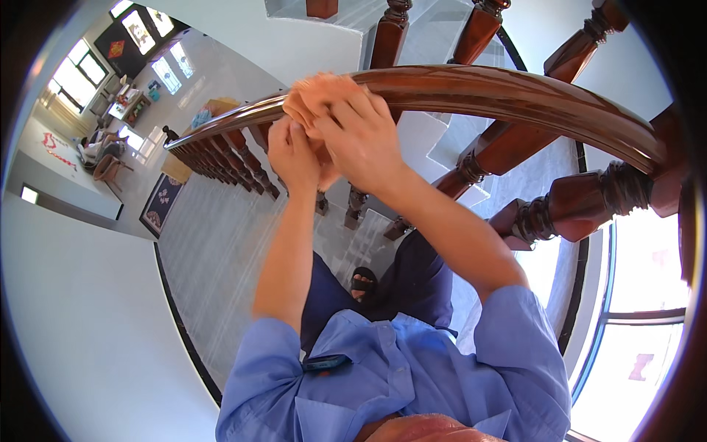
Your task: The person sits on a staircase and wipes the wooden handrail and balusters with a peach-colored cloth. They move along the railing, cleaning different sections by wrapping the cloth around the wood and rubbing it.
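An orange cloth (318,94) lies folded over the glossy brown wooden handrail (471,90) of a staircase, with one end hanging down on the near side. My right hand (362,141) presses on the cloth from above, its fingers curled round it and the rail. Just left of it, my left hand (294,153) pinches the cloth's lower part below the rail. Both hands are close together; the fingertips are partly hidden in the folds.
Turned wooden balusters (247,158) hold up the rail, and a thick newel post (666,158) stands at the right. Grey stairs descend toward a room with a wooden chair (112,171) and a dark patterned mat (160,202). A white wall (88,295) rises on the left.
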The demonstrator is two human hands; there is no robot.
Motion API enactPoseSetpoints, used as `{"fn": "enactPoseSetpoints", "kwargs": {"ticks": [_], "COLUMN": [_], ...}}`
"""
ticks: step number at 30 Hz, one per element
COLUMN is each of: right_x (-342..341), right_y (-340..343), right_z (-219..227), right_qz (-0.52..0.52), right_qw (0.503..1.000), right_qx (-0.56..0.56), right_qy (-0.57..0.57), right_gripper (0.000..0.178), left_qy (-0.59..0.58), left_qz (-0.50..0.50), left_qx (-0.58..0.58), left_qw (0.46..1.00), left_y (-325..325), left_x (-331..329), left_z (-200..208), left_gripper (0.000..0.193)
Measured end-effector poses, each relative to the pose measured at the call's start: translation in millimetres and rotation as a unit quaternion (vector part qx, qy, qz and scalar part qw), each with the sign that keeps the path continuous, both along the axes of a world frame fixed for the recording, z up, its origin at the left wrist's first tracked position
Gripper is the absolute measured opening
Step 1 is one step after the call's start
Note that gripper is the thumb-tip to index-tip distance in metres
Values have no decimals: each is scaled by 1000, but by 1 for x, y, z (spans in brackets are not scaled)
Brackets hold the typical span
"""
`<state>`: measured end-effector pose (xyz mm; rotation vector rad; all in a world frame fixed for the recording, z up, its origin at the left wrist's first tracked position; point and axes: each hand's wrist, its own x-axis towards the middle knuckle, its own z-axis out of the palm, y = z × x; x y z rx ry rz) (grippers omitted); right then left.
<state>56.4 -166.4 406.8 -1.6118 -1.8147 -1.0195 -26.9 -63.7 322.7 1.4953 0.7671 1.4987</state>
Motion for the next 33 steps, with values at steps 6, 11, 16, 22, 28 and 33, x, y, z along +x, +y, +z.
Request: {"fn": "enactPoseSetpoints", "kwargs": {"ticks": [6,11,16,22,28,33], "right_x": [14,12,15,23,52,34], "right_y": [-78,-92,-73,-45,-16,-16], "right_z": [-52,-70,-74,-76,-51,-70], "right_qz": [-53,-92,-44,20,167,200], "right_qw": [986,952,914,834,626,696], "right_qx": [59,95,146,223,256,227], "right_qy": [148,277,375,504,717,651], "right_gripper": [28,27,39,43,41,60], "left_qy": [21,-17,-108,-104,-114,-154], "left_qz": [-5,30,3,-147,-201,-257], "left_qx": [71,24,-78,-128,45,-55], "left_qw": [997,999,991,975,972,952], "left_y": [-44,-55,-59,-97,-101,-72], "left_x": [29,64,73,61,73,80], "left_z": [-37,-29,-9,6,1,1], "left_gripper": [17,19,24,51,65,68]}}
